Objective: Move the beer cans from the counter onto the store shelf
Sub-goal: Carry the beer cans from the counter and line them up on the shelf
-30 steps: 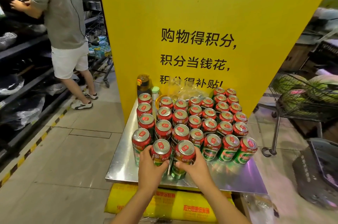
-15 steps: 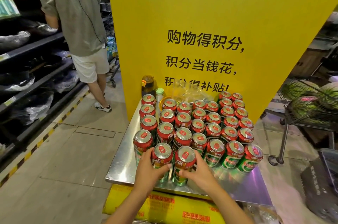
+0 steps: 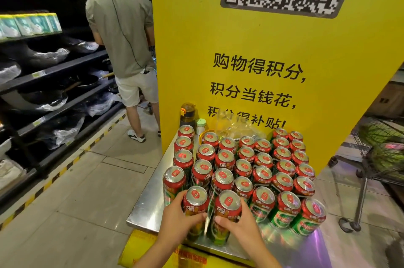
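In the head view, many beer cans [image 3: 242, 167] are seen standing close together on the shiny bench [image 3: 150, 208], at about 6 o'clock. The front left can [image 3: 195, 202] is held by the left hand [image 3: 178, 221]. The front right can [image 3: 227, 206] is held by the right hand [image 3: 237, 224]. The picking-up step seems to be in hand. Next, both cans likely need to be lifted straight up and carried to the store shelf [image 3: 54, 71] at 9 o'clock.

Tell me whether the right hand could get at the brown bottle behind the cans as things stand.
Probably not right away: the right hand grips a front beer can, and the brown bottle stands at the counter's far-left corner against the yellow sign, behind rows of upright cans.
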Demonstrator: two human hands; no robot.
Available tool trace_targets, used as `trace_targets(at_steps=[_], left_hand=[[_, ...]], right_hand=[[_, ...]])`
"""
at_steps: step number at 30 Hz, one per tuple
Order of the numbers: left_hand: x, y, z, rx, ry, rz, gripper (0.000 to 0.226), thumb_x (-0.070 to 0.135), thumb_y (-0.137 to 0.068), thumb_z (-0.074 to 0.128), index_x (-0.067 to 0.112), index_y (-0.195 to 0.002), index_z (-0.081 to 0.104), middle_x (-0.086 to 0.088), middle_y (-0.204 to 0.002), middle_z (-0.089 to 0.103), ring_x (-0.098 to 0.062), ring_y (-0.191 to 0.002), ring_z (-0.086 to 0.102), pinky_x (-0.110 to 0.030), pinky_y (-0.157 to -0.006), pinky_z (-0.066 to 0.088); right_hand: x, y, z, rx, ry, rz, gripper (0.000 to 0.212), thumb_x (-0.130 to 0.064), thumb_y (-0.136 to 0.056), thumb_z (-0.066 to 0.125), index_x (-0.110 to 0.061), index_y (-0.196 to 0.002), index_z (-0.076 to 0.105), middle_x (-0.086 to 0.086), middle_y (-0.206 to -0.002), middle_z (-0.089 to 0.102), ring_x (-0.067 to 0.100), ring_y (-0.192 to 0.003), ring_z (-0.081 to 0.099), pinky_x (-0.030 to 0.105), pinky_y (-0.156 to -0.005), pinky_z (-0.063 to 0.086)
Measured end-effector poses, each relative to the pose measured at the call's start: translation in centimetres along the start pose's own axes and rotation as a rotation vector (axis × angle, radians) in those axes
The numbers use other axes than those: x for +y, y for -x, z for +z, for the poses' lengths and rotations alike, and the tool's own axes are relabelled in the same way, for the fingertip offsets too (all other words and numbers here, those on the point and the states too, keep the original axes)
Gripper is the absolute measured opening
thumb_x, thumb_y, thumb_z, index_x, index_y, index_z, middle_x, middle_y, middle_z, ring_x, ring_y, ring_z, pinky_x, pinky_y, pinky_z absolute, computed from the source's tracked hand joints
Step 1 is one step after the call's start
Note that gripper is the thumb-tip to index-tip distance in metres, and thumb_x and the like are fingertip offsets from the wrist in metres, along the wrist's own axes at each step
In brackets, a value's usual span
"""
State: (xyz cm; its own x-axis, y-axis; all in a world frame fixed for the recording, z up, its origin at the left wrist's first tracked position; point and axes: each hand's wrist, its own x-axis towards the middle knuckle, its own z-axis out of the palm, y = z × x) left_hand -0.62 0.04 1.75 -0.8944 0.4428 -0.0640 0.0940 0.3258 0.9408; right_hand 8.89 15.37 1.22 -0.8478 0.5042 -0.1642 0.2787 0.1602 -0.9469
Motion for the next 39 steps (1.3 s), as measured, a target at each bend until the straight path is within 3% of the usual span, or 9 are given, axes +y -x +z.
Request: trace_targets(at_steps=[5,11,15,17,21,24,29,34,39], left_hand=[[1.9,2.6,-1.7,0.080,0.102,-0.029,0.065,0.039,-0.060,0.085,0.029,-0.117,0.057,0.014,-0.106,0.066,-0.002,-0.101,0.061,-0.015,-0.080,0.047],[5.6,7.7,-8.3,0.275,0.307,0.015,0.070,0.053,-0.048,0.085,0.030,-0.110,0.061,0.011,-0.099,0.070,0.001,-0.091,0.064,-0.008,-0.063,0.048],[6.8,11.5,-14.9,0.401,0.371,0.032,0.066,0.058,-0.041,0.074,0.036,-0.102,0.061,0.015,-0.094,0.071,0.003,-0.088,0.065,-0.014,-0.069,0.048],[6.8,13.5,-18.8,0.444,0.372,0.037,0.063,0.058,-0.041,0.072,0.037,-0.099,0.061,0.017,-0.093,0.071,0.001,-0.087,0.065,-0.019,-0.070,0.049],[5.2,18.4,-27.0,0.605,0.400,0.004,0.070,0.057,-0.037,0.075,0.036,-0.102,0.060,0.012,-0.095,0.072,-0.005,-0.087,0.067,-0.020,-0.068,0.049],[3.7,22.7,-33.7,0.712,0.384,-0.007,0.062,0.051,-0.040,0.077,0.036,-0.098,0.061,0.019,-0.091,0.071,0.000,-0.082,0.067,-0.018,-0.064,0.048],[0.2,29.5,-44.4,0.929,0.269,-0.056,0.072,0.060,-0.039,0.075,0.034,-0.105,0.061,0.011,-0.094,0.072,-0.005,-0.086,0.068,-0.026,-0.073,0.051],[-2.2,34.0,-52.9,1.098,0.235,-0.084,0.048,0.044,-0.055,0.083,0.036,-0.096,0.061,0.016,-0.089,0.071,0.003,-0.080,0.066,-0.019,-0.065,0.046],[-5.1,35.9,-60.7,1.272,0.245,-0.129,0.053,0.045,-0.050,0.074,0.035,-0.100,0.061,0.012,-0.090,0.071,-0.002,-0.082,0.067,-0.020,-0.065,0.047]], right_hand=[[-3.8,1.5,-1.9,-0.047,-0.011,-0.053,0.064,-0.023,-0.062,0.085,-0.035,-0.113,0.050,-0.013,-0.109,0.063,0.001,-0.100,0.059,0.014,-0.075,0.046],[-11.7,4.0,-0.6,-0.189,-0.044,-0.192,0.058,-0.030,-0.059,0.082,-0.043,-0.105,0.049,-0.018,-0.103,0.062,-0.006,-0.088,0.061,0.010,-0.063,0.046],[-16.9,6.0,4.3,-0.314,-0.154,-0.265,0.066,-0.043,-0.040,0.080,-0.034,-0.101,0.055,-0.017,-0.083,0.070,-0.012,-0.074,0.063,0.005,-0.054,0.047],[-18.9,7.3,7.7,-0.378,-0.197,-0.293,0.065,-0.046,-0.037,0.074,-0.033,-0.098,0.056,-0.023,-0.082,0.071,-0.009,-0.075,0.065,0.005,-0.055,0.047],[-22.2,10.0,16.1,-0.520,-0.240,-0.334,0.066,-0.043,-0.038,0.076,-0.028,-0.100,0.062,-0.012,-0.090,0.073,0.003,-0.078,0.068,0.010,-0.057,0.050],[-24.3,12.1,23.6,-0.622,-0.233,-0.342,0.067,-0.043,-0.037,0.077,-0.024,-0.101,0.064,-0.004,-0.090,0.074,0.011,-0.080,0.070,0.017,-0.057,0.052],[-27.1,15.9,36.9,-0.803,-0.206,-0.375,0.067,-0.048,-0.038,0.075,-0.029,-0.100,0.062,-0.013,-0.090,0.072,0.004,-0.080,0.068,0.015,-0.056,0.051],[-29.7,19.4,48.7,-0.977,-0.197,-0.377,0.051,-0.025,-0.053,0.084,-0.032,-0.097,0.060,-0.016,-0.086,0.072,0.000,-0.078,0.068,0.013,-0.056,0.050],[-32.8,20.8,59.4,-1.091,-0.141,-0.379,0.049,-0.032,-0.051,0.080,-0.035,-0.095,0.059,-0.019,-0.084,0.071,-0.004,-0.077,0.066,0.018,-0.063,0.046]])
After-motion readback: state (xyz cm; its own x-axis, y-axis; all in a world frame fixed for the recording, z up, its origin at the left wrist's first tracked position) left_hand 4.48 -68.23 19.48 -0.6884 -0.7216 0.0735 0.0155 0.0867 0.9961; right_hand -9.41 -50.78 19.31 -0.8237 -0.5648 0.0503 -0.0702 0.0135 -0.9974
